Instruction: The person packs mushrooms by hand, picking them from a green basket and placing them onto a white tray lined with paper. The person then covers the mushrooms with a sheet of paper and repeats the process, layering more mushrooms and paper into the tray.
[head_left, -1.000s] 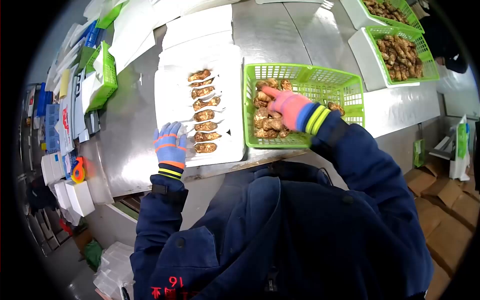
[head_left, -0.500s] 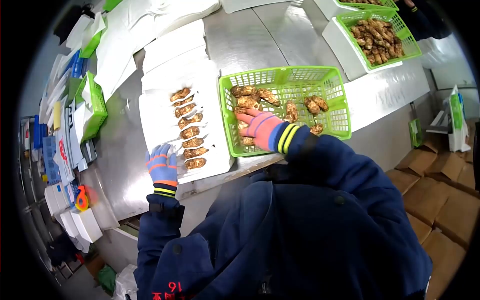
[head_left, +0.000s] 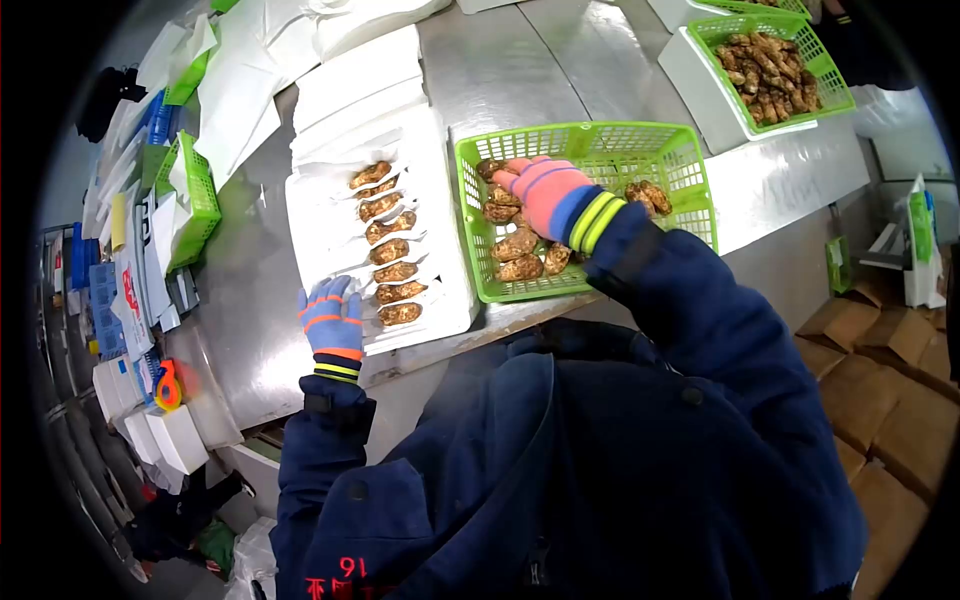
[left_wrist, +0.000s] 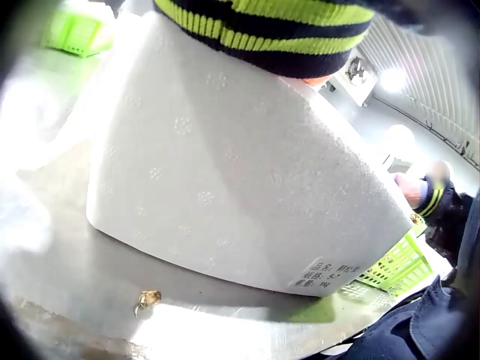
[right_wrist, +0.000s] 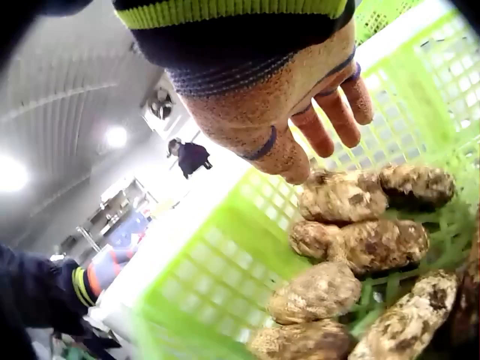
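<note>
My gloved left hand (head_left: 332, 318) rests on the left rim of a white foam box (head_left: 458, 290), fingers straight. Inside it, several brown mushrooms (head_left: 390, 251) lie in a column, separated by folds of white liner. The box's printed outer wall (left_wrist: 202, 172) fills the left wrist view. Over the back left of a green basket (head_left: 590, 298) is my gloved right hand (head_left: 545, 192), its fingertips beside a mushroom (head_left: 490, 169). From the right wrist, that hand's thumb and fingers stand apart above loose mushrooms (right_wrist: 364, 244), with nothing visible between them.
White foam lids or boxes (head_left: 360, 65) are stacked behind the box. At the back right, another green basket (head_left: 835, 100) holds many mushrooms. A small green basket (head_left: 203, 200) and an orange tape dispenser (head_left: 168, 385) are at left. Cardboard boxes (head_left: 855, 400) lie below right.
My right hand moved from the basket's back left towards its front left, then back again. The mushrooms inside have shifted. My left hand stays on the foam box.
</note>
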